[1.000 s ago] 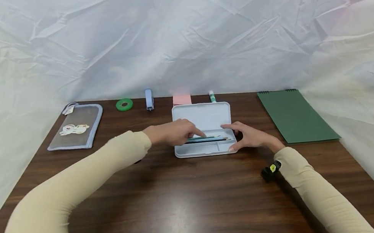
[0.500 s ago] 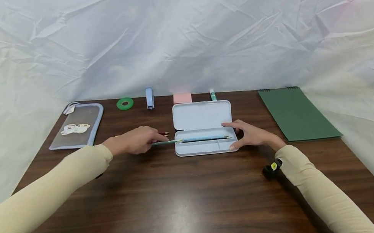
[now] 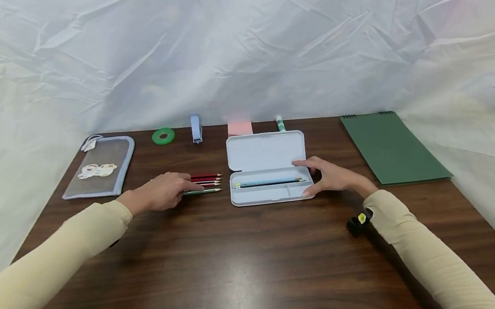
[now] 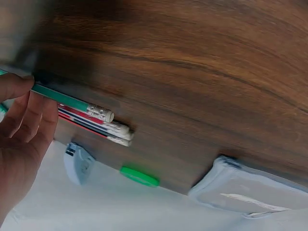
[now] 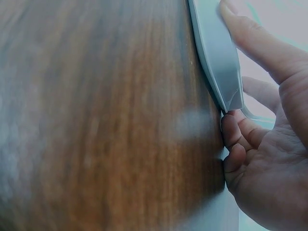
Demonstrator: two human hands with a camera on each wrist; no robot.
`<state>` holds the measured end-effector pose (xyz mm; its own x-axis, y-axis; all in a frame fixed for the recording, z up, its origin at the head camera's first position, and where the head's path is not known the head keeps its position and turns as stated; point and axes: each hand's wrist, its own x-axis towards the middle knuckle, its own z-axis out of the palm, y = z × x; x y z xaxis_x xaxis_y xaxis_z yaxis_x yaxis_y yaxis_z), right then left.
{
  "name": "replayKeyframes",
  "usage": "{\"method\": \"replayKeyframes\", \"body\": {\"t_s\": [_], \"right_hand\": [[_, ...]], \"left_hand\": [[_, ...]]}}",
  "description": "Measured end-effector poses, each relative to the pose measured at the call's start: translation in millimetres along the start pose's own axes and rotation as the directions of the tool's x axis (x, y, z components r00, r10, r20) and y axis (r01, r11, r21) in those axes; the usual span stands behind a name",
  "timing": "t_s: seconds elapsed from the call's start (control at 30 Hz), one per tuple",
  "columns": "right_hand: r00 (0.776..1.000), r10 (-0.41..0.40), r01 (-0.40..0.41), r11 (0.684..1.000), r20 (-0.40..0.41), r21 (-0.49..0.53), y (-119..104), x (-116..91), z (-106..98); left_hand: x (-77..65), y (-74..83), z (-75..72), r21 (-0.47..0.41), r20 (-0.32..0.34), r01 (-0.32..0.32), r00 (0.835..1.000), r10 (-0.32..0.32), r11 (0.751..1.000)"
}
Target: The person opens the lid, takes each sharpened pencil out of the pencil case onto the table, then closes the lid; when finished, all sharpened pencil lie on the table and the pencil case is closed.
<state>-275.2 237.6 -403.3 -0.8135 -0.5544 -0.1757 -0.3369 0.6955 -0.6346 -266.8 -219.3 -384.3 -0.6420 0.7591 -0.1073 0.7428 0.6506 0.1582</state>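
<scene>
My left hand (image 3: 164, 190) pinches a green pencil (image 3: 203, 191) low over the table, left of the pencil case. Its metal ferrule and white eraser end show in the left wrist view, where the thumb and fingers (image 4: 36, 115) grip the shaft. Just behind it lie several red and dark pencils (image 3: 206, 176), side by side. The pale blue-grey pencil case (image 3: 257, 195) lies with its lid up, and a light blue pencil (image 3: 269, 181) and a black one rest in its long compartment. My right hand (image 3: 332, 176) grips the case's right end, thumb at the front corner, fingers toward the hinge side.
A mesh zip pouch (image 3: 106, 158) lies at the left. Along the back stand green tape (image 3: 163, 136), a light blue stapler (image 3: 196, 128), pink paper (image 3: 239, 128) and a glue stick (image 3: 280, 123). A green spiral pad (image 3: 395, 148) lies at the right.
My left hand has drawn the green pencil out of the case and carried it left, beside the red pencils. My right hand has stayed on the case.
</scene>
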Motion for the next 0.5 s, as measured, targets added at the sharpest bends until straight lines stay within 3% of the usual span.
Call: {"method": "replayKeyframes", "body": {"t_s": [0.23, 0.5], "right_hand": [[1.000, 0.010, -0.010, 1.000, 0.003, 0.002, 0.3, -0.6, 0.6], [1.000, 0.009, -0.009, 1.000, 0.004, 0.006, -2.3, -0.8, -0.4]], "left_hand": [[-2.6, -2.3, 4.3, 0.047, -0.057, -0.011, 0.998, 0.014, 0.999], [-4.4, -3.6, 7.0, 0.096, -0.123, 0.024, 0.992, -0.012, 0.995]]}}
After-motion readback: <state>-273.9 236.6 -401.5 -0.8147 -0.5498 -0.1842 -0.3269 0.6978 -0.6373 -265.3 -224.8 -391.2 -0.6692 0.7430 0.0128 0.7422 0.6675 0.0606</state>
